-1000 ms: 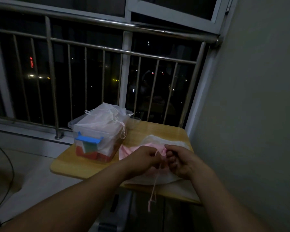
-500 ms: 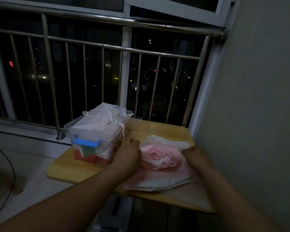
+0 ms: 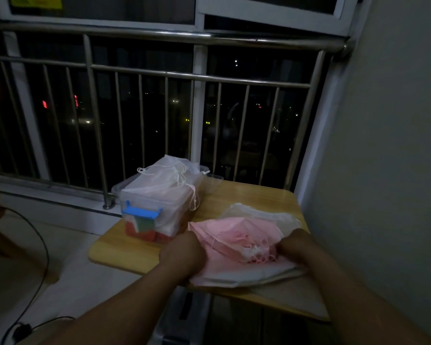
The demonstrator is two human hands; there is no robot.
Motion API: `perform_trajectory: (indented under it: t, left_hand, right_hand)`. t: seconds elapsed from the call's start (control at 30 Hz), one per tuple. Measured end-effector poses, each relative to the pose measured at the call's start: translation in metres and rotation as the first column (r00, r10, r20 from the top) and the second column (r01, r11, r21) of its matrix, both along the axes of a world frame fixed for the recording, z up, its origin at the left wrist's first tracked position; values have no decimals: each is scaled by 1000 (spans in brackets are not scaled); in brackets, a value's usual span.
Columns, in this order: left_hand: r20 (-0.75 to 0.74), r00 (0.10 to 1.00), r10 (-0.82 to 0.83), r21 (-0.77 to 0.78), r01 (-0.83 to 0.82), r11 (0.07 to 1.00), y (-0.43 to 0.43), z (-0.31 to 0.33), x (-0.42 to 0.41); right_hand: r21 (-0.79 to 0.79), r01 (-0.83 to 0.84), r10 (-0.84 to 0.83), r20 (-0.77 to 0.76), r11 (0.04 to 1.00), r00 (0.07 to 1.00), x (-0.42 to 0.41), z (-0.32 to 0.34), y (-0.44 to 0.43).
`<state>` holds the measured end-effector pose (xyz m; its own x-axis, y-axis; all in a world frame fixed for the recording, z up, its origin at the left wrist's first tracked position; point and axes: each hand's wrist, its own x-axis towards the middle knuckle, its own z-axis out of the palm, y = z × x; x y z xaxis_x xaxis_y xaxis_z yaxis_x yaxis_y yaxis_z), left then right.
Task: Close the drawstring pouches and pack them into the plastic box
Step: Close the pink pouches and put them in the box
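Pink pouch in curled left hand, right hand

a light wooden tabletop with rounded corners fills the lower centre, set against a plain grey wall on the right. behind it a steel railing with thin upright bars crosses the frame before a white window frame. small city lights dot the dark beyond. a black cable curls over the pale floor at lower left. a yellow paper is at the upper left.
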<state>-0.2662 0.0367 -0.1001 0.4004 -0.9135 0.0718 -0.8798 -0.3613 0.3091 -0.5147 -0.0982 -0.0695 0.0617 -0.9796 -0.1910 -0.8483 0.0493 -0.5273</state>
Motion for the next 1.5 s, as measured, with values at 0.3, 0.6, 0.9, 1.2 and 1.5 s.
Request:
perform_trajectory:
  t: [0.3,0.6,0.9,1.2,1.5]
  left_hand:
    - [-249,956,-155,-499,11,867,4,46,-24]
    - [-327,936,-131,-691,-142,708,18,109,20]
    - [194,939,283,-614,-109,782,26,136,136]
    - [210,958,-192,124,169,978,-56,115,168]
    - [468,820,-331,470,86,878,-75,106,167]
  right_hand:
    - [-296,70,-6,212,953,977,-21,49,-7]
    - [-442,-129,176,66,887,982,82,148,-55]
    - [-426,-424,440,-64,799,896,284,165,-112]
    - [-577,-462,491,-117,674,863,309,124,-102]
    - [-6,-722,684,-316,692,658,340,75,-76]
